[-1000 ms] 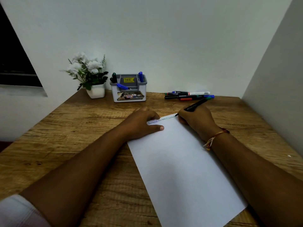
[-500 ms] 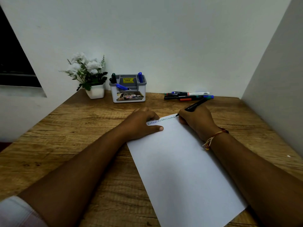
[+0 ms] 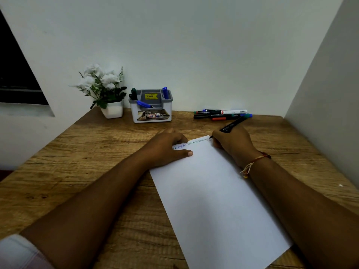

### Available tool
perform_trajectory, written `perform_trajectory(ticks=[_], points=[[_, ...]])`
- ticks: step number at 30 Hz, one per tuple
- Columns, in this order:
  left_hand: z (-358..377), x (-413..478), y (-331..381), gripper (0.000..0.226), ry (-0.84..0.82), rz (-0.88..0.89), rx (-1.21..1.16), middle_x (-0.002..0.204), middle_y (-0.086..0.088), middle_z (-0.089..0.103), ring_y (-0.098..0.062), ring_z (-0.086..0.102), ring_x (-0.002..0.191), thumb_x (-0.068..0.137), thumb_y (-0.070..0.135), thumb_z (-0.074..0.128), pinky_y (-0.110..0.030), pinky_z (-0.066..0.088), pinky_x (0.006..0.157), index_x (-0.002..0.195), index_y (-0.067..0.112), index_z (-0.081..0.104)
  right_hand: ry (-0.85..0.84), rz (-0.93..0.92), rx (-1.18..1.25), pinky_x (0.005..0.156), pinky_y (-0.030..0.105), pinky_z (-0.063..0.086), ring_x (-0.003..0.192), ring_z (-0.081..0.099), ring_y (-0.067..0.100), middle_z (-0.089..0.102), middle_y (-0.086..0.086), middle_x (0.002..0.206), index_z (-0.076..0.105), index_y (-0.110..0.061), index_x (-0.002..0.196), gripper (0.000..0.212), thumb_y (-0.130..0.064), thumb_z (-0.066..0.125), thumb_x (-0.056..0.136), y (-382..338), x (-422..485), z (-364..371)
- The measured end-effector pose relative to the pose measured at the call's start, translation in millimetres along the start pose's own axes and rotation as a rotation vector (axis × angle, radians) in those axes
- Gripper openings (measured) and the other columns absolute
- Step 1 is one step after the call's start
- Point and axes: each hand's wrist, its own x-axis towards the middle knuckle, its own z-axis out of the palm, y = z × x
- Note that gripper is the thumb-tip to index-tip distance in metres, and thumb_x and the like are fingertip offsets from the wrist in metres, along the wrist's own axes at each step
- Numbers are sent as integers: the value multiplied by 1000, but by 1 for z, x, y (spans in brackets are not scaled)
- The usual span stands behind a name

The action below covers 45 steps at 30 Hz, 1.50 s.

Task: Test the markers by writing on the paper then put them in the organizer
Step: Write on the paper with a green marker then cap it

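A white sheet of paper [image 3: 213, 195] lies on the wooden desk [image 3: 87, 171], with a line of small coloured writing along its far edge. My left hand [image 3: 167, 148] presses flat on the paper's far left corner. My right hand [image 3: 233, 144] grips a black marker [image 3: 232, 125], its tip touching the paper's far right corner. A grey and white organizer [image 3: 151, 107] stands at the back with a green marker [image 3: 133, 93] and two blue markers [image 3: 165, 92] in it. Several loose markers [image 3: 221, 114] lie at the back right.
A white pot of white flowers [image 3: 104, 90] stands left of the organizer. A wall [image 3: 330, 94] closes the desk's right side, another runs along the back. A dark window opening [image 3: 15, 74] is at far left.
The marker tip has travelled a little to the right along the paper's far edge, lengthening the written line. My left hand has stayed put.
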Motion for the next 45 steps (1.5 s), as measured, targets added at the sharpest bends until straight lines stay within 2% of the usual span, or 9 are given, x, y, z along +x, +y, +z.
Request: perform_trajectory(ticks=[4,8,15,18,23,28,31,38,45], points=[[1,-1,1,45,42,-2,-40,106,11,53,-13,52,103,80,53,73,-37,50,87,117,31,58,-18,28,178,70,34,57,60,67,14,70,0,65,66,-18,73,16,-12,66,88,2,-1,0],[-2,-2,5,32,184,-49,-188,104,3,58,-14,55,97,87,34,72,-32,49,82,108,23,51,-46,-40,330,52,18,50,62,66,11,71,5,76,67,-14,91,8,-6,71,91,0,-2,0],[-8,1,9,8,322,-98,-572,112,-3,69,-17,68,96,103,23,48,-39,56,85,109,19,46,-169,-113,613,81,38,62,87,75,19,76,8,85,72,-17,89,16,-10,61,98,-16,-15,-7],[-11,0,19,18,353,-120,-927,114,-12,69,-21,72,88,105,23,44,-38,56,79,118,11,41,-143,-338,489,67,28,59,78,75,15,74,7,80,64,-10,94,7,-9,61,101,-26,-28,-12],[-19,-5,29,31,355,-231,-1232,105,-19,73,-27,74,83,106,33,38,-27,57,60,120,6,44,-157,-629,301,71,56,59,80,73,31,73,5,82,71,-26,94,8,-31,66,91,-33,-43,-12],[-19,-6,29,32,375,-338,-1346,82,-12,75,-23,73,71,106,35,39,-34,58,63,109,7,52,-205,-865,125,74,20,55,87,71,-2,72,-23,90,79,-18,104,18,-17,65,92,-33,-54,-10],[-21,-7,31,30,353,-343,-1396,76,-12,74,-25,72,68,105,35,40,-34,61,62,104,7,51,-223,-934,87,82,14,54,97,71,-4,76,-13,102,78,-11,107,20,-10,67,90,-33,-55,-8],[-20,-8,33,32,337,-369,-1412,74,-11,72,-23,72,70,105,35,41,-33,59,61,97,7,54,-231,-998,24,84,38,59,102,74,9,79,-3,110,78,-12,112,25,-15,67,91,-34,-55,-7],[-20,-8,33,32,336,-381,-1416,74,-11,73,-20,71,65,105,35,40,-31,58,56,104,5,51,-223,-1020,55,80,31,59,100,73,5,79,-3,109,78,-12,112,23,-12,68,91,-33,-57,-7]])
